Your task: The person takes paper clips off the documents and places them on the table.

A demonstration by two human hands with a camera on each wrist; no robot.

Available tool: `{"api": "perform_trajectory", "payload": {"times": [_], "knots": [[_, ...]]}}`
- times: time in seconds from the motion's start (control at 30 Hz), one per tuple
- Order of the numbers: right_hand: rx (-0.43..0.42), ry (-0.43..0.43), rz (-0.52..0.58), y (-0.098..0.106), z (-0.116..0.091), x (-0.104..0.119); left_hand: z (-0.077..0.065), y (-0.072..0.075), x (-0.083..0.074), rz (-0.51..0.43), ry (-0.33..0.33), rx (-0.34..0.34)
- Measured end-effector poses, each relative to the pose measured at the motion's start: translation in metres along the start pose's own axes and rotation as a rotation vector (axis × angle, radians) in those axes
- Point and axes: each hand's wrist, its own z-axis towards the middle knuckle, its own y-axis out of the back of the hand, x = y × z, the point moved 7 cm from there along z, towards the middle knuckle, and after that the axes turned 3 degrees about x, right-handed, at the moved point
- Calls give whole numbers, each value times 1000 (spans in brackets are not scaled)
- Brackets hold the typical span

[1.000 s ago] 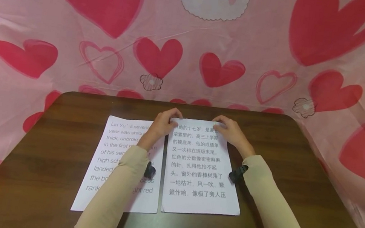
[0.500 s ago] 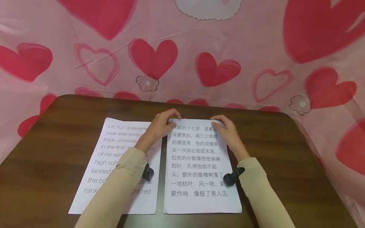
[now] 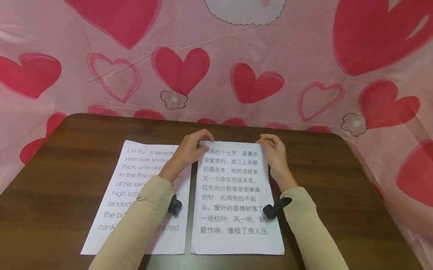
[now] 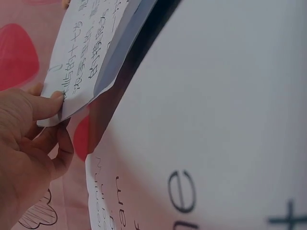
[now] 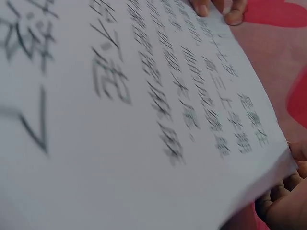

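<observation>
A few white sheets printed with Chinese text (image 3: 230, 190) slope up toward the far side of the table. At their far left corner, my left hand (image 3: 192, 145) pinches them between thumb and fingers; the left wrist view shows that thumb (image 4: 50, 104) on the printed face. My right hand (image 3: 274, 155) is at the far right corner, its fingertips holding a small yellow piece (image 3: 261, 139) that looks like a paper clip. In the right wrist view, part of the right hand (image 5: 288, 201) shows beside the paper corner. A faint thin loop (image 4: 56, 67) lies near the top edge.
Left of these sheets lies a white page with English text (image 3: 109, 216), partly under my left forearm. Both rest on a brown wooden table (image 3: 338, 204). Behind the table hangs a pink cloth (image 3: 292, 45) printed with red hearts.
My right hand has shifted slightly outward to the paper's right corner, and the yellow piece now shows at its fingertips. My left hand keeps its pinch; the view has tilted a little.
</observation>
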Motion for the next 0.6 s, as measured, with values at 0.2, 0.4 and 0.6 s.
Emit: {"api": "perform_trajectory", "payload": {"times": [0.2,0.4,0.6], "knots": [[-18,58,22,42,1,6,-1,0,2,9,26,3],[73,85,-342,96,-9,9,1,-2,3,20,36,13],[251,37,-696,118,-21,5,2,-3,3,21,33,11]]}}
